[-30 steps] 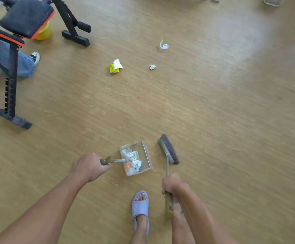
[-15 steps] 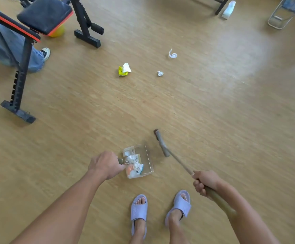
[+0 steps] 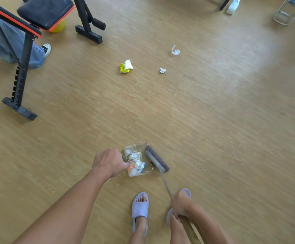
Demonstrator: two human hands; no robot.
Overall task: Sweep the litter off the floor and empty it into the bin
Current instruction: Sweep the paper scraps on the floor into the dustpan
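Partly done. Clear dustpan (image 3: pixel 138 160) at lower centre of frame already loaded with crumpled white, orange and blue scraps. Three pieces of litter still out on the floor (image 3: pixel 213 120), upper centre: yellow-and-white wrapper (image 3: pixel 125 67), small crumpled paper ball (image 3: pixel 162 70) to its right, curled white strip (image 3: pixel 175 50) further up and right. All three well apart from the pan, so more sweeping needed before any emptying. No bin identifiable anywhere in frame; emptying step not started.

Grip:
- Left hand (image 3: pixel 110 162), lower centre, clenched round the dustpan's handle, knuckles up, fist hard against the pan's left edge. Pan looks flat on or just above the floor; can't tell which.
- Right hand (image 3: pixel 181 205), lower right of centre, wrapped tight round the broom shaft (image 3: pixel 166 185), shaft running up-left to the broom head (image 3: pixel 156 161). Head lies along the pan's right-hand edge, touching or just beside it, bristles facing away from the pan. Some motion blur on head and shaft.

Surroundings: weight bench frame (image 3: pixel 21 55) upper left, another person's jeans leg and sneaker (image 3: pixel 46 48) behind it, yellow ball (image 3: pixel 58 28) under the pad. Own feet in lilac slides (image 3: pixel 140 208) at bottom centre, right one mostly hidden behind the right hand.

Likely next: carry pan and broom up-frame to the wrapper.
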